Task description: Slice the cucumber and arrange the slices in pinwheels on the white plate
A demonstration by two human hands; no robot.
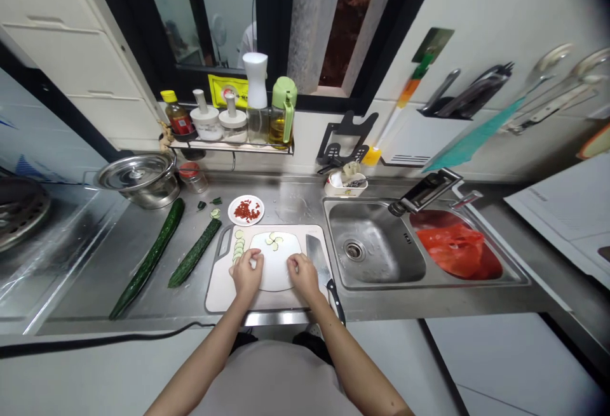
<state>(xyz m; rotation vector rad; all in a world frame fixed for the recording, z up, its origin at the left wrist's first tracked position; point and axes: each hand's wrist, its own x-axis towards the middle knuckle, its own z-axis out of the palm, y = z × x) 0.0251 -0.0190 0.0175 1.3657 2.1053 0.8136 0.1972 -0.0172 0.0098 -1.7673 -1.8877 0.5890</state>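
Observation:
A white plate (276, 263) lies on a pale cutting board (219, 289), with a few cucumber slices (273, 240) at its far edge. My left hand (246, 271) grips the plate's left rim, fingers curled. My right hand (302, 273) grips the plate's right rim in the same way. A row of cucumber slices (237, 248) sits on the board just left of the plate. A knife (322, 270) lies along the board's right side, close to my right hand.
Two cucumbers (151, 254) (195, 251) lie left of the board, beside a small plate of chopped red chilli (246, 210). A steel pot (140, 178) and a condiment shelf (233, 143) stand behind. The sink (376, 248) holds a red basin (455, 248).

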